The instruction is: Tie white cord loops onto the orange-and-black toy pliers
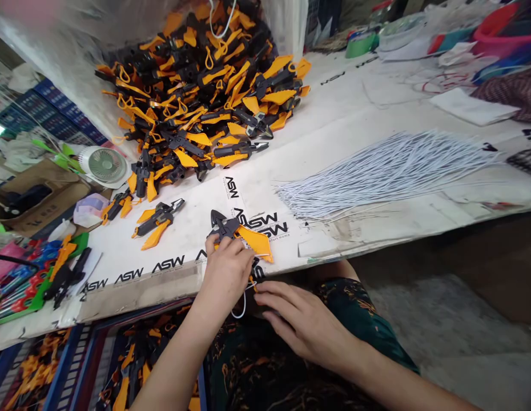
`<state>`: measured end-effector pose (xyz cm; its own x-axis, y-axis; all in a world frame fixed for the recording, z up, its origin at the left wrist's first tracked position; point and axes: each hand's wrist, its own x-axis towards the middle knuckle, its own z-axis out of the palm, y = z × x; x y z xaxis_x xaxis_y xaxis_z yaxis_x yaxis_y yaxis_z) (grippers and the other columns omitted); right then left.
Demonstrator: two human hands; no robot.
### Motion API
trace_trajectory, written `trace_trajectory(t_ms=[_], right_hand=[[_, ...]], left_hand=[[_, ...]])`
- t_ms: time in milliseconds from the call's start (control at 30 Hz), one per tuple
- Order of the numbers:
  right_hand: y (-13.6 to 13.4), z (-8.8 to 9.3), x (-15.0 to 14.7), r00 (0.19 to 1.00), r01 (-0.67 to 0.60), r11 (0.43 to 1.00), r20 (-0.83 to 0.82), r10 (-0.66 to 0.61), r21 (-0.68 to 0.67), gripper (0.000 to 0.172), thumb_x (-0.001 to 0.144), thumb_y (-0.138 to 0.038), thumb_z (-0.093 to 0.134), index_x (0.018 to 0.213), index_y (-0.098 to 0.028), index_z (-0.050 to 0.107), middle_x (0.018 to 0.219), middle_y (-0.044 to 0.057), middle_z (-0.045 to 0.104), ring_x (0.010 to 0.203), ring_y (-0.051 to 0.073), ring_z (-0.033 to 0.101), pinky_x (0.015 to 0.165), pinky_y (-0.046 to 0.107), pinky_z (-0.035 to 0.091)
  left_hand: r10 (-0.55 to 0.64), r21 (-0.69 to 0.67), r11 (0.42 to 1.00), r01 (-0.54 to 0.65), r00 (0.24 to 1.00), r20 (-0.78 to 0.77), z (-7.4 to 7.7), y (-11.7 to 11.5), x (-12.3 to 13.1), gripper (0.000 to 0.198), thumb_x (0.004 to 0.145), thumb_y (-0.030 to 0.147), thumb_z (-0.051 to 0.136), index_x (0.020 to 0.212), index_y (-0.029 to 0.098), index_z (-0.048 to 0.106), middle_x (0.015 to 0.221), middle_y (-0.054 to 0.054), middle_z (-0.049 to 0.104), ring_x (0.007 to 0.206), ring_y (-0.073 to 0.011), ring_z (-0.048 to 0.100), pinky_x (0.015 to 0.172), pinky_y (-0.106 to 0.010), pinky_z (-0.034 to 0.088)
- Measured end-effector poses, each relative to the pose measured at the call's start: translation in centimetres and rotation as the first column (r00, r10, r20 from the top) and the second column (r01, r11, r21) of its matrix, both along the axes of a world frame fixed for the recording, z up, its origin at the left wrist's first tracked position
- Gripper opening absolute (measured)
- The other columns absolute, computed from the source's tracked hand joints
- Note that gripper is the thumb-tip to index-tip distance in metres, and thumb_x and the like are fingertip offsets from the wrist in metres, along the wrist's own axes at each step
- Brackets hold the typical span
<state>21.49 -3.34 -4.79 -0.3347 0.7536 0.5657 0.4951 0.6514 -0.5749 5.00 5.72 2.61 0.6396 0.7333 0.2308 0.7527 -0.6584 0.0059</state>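
Observation:
My left hand [229, 268] is closed around a black-and-orange plastic piece [222, 225] with wing-like orange panels, holding it at the table's front edge. Its pointed dark end faces away from me, and one orange panel spreads to the right. Below my left fingers, a small orange tab [252, 282] and a looped white cord [238, 315] hang past the edge. My right hand [300, 319] is beside them, palm down, fingers stretched out and apart, fingertips at the tab and cord. Whether they touch the cord is unclear.
A large heap of similar pieces [197, 97] spills from a clear plastic bag [72, 51]. One loose piece [156, 221] lies left. A bundle of white cords [385, 171] lies right. A small fan [105, 164] stands left; blue crates [64, 365] sit below the table.

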Motion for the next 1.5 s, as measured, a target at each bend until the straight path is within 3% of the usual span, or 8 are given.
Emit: trace_trajectory(t_ms=[633, 700, 800, 900, 1133, 1267, 1400, 1500], right_hand=[[5.8, 1.0, 3.5, 0.917, 0.397, 0.881, 0.068, -0.394, -0.256, 0.018, 0.099, -0.026, 0.043, 0.097, -0.018, 0.059, 0.100, 0.009, 0.067, 0.070, 0.019, 0.065, 0.054, 0.027, 0.042], [5.8, 0.9, 4.8, 0.822, 0.401, 0.826, -0.243, -0.515, -0.396, 0.016, 0.098, -0.034, 0.046, 0.099, -0.021, 0.055, 0.097, 0.008, 0.067, 0.067, 0.018, 0.064, 0.055, 0.028, 0.046], [5.9, 0.9, 6.6, 0.420, 0.253, 0.805, -0.689, -0.591, -0.536, 0.020, 0.095, -0.043, 0.052, 0.093, -0.023, 0.047, 0.089, 0.004, 0.067, 0.062, 0.015, 0.061, 0.054, 0.026, 0.049], [6.0, 1.5, 7.1, 0.223, 0.156, 0.845, -0.815, -0.534, -0.511, 0.025, 0.090, -0.043, 0.061, 0.085, -0.023, 0.045, 0.078, 0.000, 0.062, 0.059, 0.012, 0.057, 0.054, 0.024, 0.049], [4.7, 3.4, 3.8, 0.816, -0.015, 0.867, -0.508, -0.277, -0.498, 0.028, 0.095, -0.044, 0.057, 0.108, -0.020, 0.058, 0.077, 0.002, 0.068, 0.063, 0.015, 0.063, 0.063, 0.028, 0.055], [3.8, 3.1, 1.5, 0.923, -0.128, 0.871, -0.377, -0.070, -0.474, 0.023, 0.099, -0.039, 0.048, 0.102, -0.021, 0.062, 0.079, 0.002, 0.070, 0.065, 0.016, 0.067, 0.065, 0.027, 0.055], [3.4, 2.7, 0.6, 0.949, -0.114, 0.904, -0.315, -0.024, -0.411, 0.018, 0.100, -0.032, 0.048, 0.104, -0.023, 0.062, 0.081, 0.001, 0.071, 0.069, 0.016, 0.069, 0.067, 0.026, 0.054], [3.4, 2.9, 0.6, 0.967, -0.125, 0.940, -0.251, 0.043, -0.318, 0.012, 0.099, -0.026, 0.051, 0.100, -0.023, 0.063, 0.087, 0.001, 0.072, 0.075, 0.017, 0.068, 0.070, 0.026, 0.052]], left_hand=[[0.086, -0.254, 0.967, -0.016, 0.960, 0.265, -2.2, 0.3, 0.8, 0.024, 0.099, 0.022, 0.049, 0.094, 0.024, 0.072, 0.091, -0.001, 0.075, 0.088, -0.0192, 0.061, 0.091, -0.042, 0.034], [0.069, -0.259, 0.966, 0.005, 0.958, 0.278, -2.3, 0.2, 0.7, 0.023, 0.099, 0.022, 0.049, 0.095, 0.024, 0.072, 0.092, -0.001, 0.076, 0.088, -0.0192, 0.061, 0.092, -0.042, 0.034], [0.059, -0.265, 0.964, 0.017, 0.959, 0.278, -2.5, 0.3, 0.6, 0.022, 0.099, 0.022, 0.050, 0.095, 0.024, 0.072, 0.094, -0.001, 0.076, 0.090, -0.0197, 0.062, 0.093, -0.042, 0.034], [0.060, -0.270, 0.963, 0.014, 0.963, 0.264, -2.6, 0.3, 0.5, 0.022, 0.099, 0.022, 0.050, 0.097, 0.024, 0.071, 0.095, -0.001, 0.075, 0.092, -0.0202, 0.062, 0.094, -0.043, 0.034], [-0.026, -0.028, 0.999, 0.038, 0.940, 0.341, -1.4, -1.6, -0.4, 0.031, 0.100, 0.026, 0.049, 0.130, 0.022, 0.057, 0.120, -0.010, 0.067, 0.111, -0.0224, 0.058, 0.104, -0.043, 0.033], [-0.024, 0.065, 0.998, 0.010, 0.975, 0.221, -0.3, -3.1, -1.0, 0.022, 0.099, 0.025, 0.051, 0.115, 0.023, 0.065, 0.104, -0.006, 0.072, 0.100, -0.0219, 0.059, 0.106, -0.046, 0.026], [0.142, -0.227, 0.971, -0.069, 0.935, 0.325, -0.2, -4.1, -1.8, 0.026, 0.099, 0.028, 0.049, 0.083, 0.019, 0.068, 0.078, -0.004, 0.067, 0.082, -0.0199, 0.056, 0.090, -0.040, 0.035], [0.468, -0.660, 0.750, 0.029, 0.681, 0.562, -0.6, -4.9, -2.2, 0.031, 0.093, 0.041, 0.057, 0.075, 0.017, 0.066, 0.068, -0.002, 0.061, 0.069, -0.0160, 0.053, 0.071, -0.030, 0.038]])
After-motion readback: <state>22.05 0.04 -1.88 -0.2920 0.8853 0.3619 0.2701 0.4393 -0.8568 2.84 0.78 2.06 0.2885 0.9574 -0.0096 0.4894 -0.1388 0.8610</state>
